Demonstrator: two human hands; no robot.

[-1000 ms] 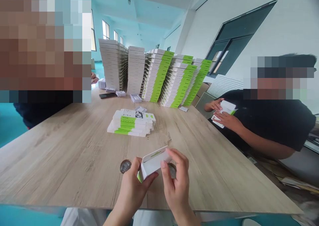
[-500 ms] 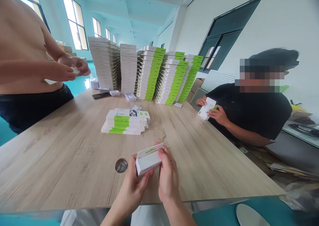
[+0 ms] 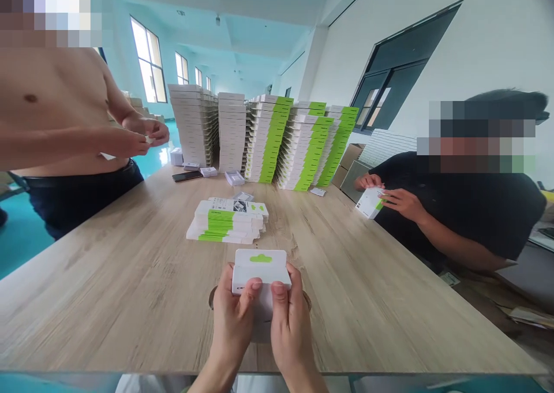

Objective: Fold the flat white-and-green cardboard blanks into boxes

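Observation:
Between both palms I hold a small white cardboard box (image 3: pixel 262 273) above the near part of the table. Its hang tab, with a green-edged slot, stands up at the far side. My left hand (image 3: pixel 234 306) grips the box's left side, thumb on the near edge. On the right side my right hand (image 3: pixel 291 309) is closed the same way, its thumb beside the other. The box's underside and most fingertips are hidden. Beyond the box lies a pile of flattened white and green cartons (image 3: pixel 227 223).
Tall stacks of white and green boxes (image 3: pixel 268 142) line the table's (image 3: pixel 367 300) far side. A dark phone (image 3: pixel 187 176) and small trays (image 3: pixel 234 178) lie before them. One person stands at left, hands together; another at right handles a white box (image 3: pixel 370 202).
The box in my hands has turned to face me squarely, its tab now upright at the far side. My right hand has shifted to its near edge. The view has tilted slightly.

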